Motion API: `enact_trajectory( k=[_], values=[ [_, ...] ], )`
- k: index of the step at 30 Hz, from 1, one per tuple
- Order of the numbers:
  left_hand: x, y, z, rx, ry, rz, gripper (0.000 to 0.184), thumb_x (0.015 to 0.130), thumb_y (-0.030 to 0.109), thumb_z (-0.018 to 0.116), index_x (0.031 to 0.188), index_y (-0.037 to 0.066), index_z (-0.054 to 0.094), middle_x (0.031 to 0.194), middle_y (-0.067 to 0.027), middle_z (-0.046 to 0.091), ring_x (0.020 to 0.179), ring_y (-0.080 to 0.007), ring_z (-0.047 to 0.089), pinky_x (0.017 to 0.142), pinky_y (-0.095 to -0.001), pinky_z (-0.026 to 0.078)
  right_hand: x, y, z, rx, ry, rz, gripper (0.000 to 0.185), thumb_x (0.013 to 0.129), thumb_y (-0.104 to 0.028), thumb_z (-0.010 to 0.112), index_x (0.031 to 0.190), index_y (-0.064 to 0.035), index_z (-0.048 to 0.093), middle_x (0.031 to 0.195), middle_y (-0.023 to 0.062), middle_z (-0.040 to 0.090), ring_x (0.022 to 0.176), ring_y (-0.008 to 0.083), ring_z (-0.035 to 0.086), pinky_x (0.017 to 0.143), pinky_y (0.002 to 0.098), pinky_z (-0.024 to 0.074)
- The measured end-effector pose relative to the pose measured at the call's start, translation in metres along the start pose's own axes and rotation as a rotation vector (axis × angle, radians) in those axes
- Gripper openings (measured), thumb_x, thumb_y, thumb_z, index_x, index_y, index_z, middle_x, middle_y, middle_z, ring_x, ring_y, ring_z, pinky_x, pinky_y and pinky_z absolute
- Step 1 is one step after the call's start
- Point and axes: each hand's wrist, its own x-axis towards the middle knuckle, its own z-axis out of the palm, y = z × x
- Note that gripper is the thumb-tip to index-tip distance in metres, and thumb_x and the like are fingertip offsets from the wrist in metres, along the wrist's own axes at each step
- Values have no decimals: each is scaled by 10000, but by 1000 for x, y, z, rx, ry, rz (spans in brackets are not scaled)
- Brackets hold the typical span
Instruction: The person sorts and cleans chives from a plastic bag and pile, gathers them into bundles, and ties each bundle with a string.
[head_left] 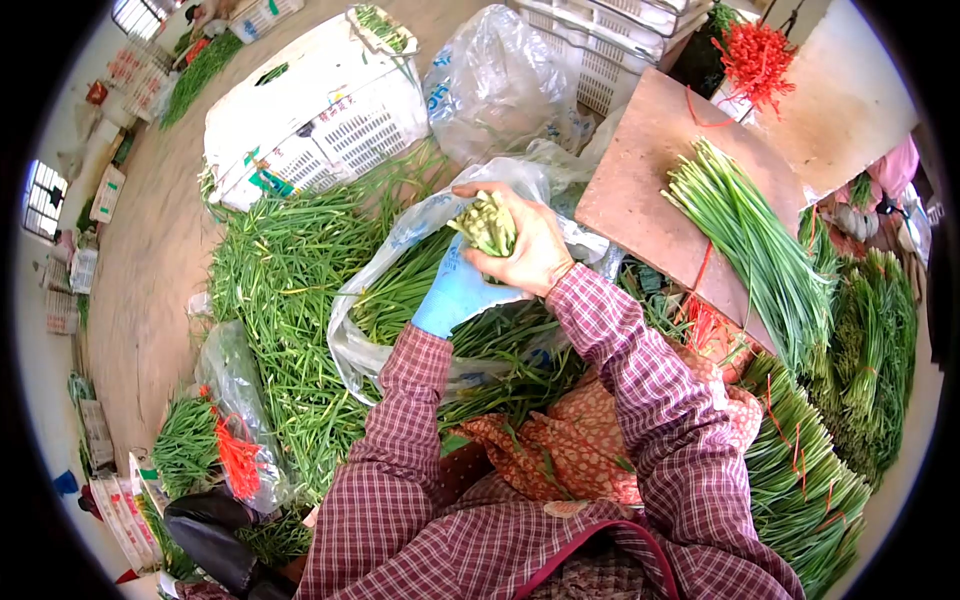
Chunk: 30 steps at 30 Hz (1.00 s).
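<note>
Right hand (535,245) is curling around a bundle of stalks (487,224), holding it over the open plastic bag (343,330); the blue-gloved left hand (456,288) is touching it, its grip too hidden to tell. Loose greens (290,290) are lying left of the bag.

Stalks (750,250) on board (632,170); leaves (285,280) on floor (150,230)

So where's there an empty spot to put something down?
The brown board is bare on its left side, beside the green bunch. The floor is bare too, left of the loose green heap. It's crowded around the open plastic bag, and at the right, where green bundles are packed together.
</note>
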Motion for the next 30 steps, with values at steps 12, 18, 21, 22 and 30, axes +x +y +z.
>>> enact_trajectory(
  k=[12,18,21,22,30],
  values=[
    [12,-23,31,-5,-347,-63,637,836,299,668,1351,21,416,1348,-187,481,1208,-308,494,973,-455,433,-50,-86,-232,867,603,-336,494,818,-233,622,1233,-5,482,971,142,636,836,258,649,789,397,560],
    [-12,5,-97,469,-85,-132,494,792,293,712,1196,29,606,1148,-144,640,1073,-239,596,952,-360,453,-98,-43,-234,998,737,-310,451,771,-181,646,1150,44,554,976,151,642,905,255,635,836,368,531],
    [-15,60,-147,55,217,63,717,771,541,663,1284,57,542,1236,-165,590,1158,-282,553,1028,-415,398,-110,-56,-201,1292,695,-226,639,759,-148,646,1353,-125,412,1056,130,605,937,301,617,850,433,523],
    [-17,89,-146,-102,188,210,803,754,609,635,1329,69,488,1292,-172,542,1199,-297,516,1050,-439,367,-110,-61,-194,1326,582,-232,679,750,-142,652,1373,-153,381,1058,123,594,941,298,610,860,449,516],
    [-14,152,0,-690,-584,298,789,746,556,633,1327,68,418,1266,-180,508,1169,-286,475,1000,-454,340,-101,-80,-139,1576,220,-496,708,732,-158,661,1378,-181,372,1042,113,566,960,310,580,887,490,494]
  ],
)
